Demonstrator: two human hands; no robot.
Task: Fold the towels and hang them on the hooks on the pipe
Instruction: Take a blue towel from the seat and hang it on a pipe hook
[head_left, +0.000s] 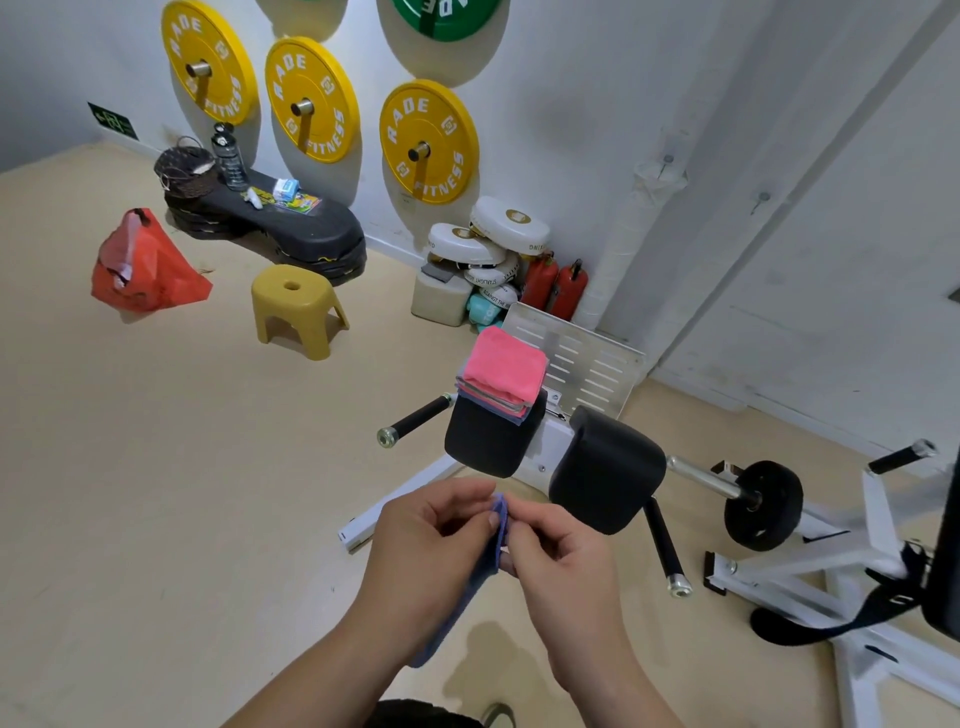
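The white pipe (631, 249) with its hooks (667, 158) rises behind and right of the black pad (488, 447). A stack of folded towels (506, 371), pink on top, sits on that pad. In front of it, the left hand (431, 525) and right hand (556, 540) both pinch the top edge of a hanging blue towel (485, 566). Folding seems under way, and next the corners likely need matching.
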